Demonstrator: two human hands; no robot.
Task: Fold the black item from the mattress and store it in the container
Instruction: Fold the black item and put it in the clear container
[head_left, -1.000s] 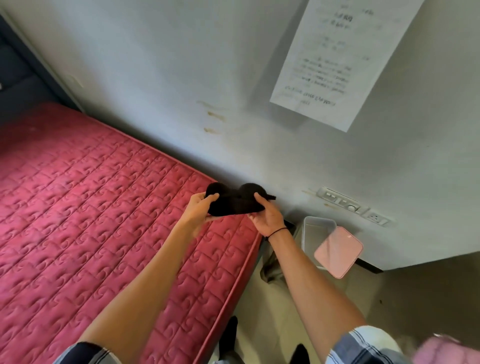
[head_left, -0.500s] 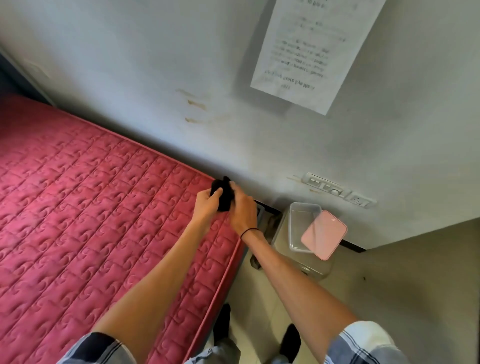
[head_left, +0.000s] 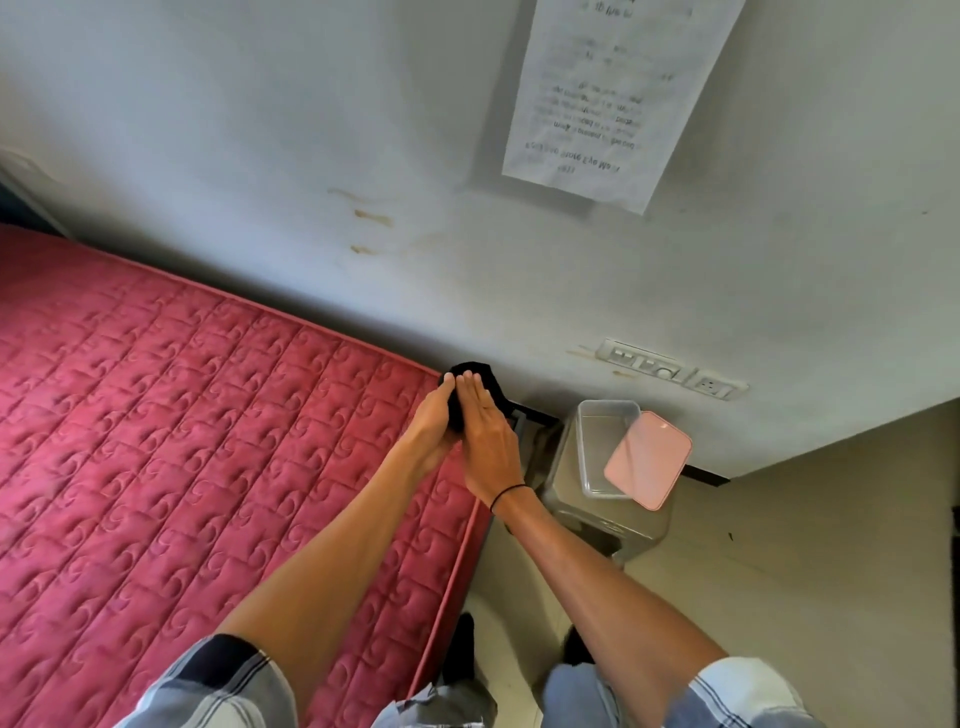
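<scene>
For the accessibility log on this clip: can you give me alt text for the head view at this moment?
Two bare hands press a folded black item between them, left hand beneath and right hand on top, above the corner of a red quilted mattress. To the right, a clear container sits open by the wall, its pink lid resting askew across its rim.

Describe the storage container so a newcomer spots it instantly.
Follow the red mattress to its corner by the wall. Just right, below the wall sockets, sits a clear plastic container on a grey stand. Its pink lid rests askew on top.
</scene>
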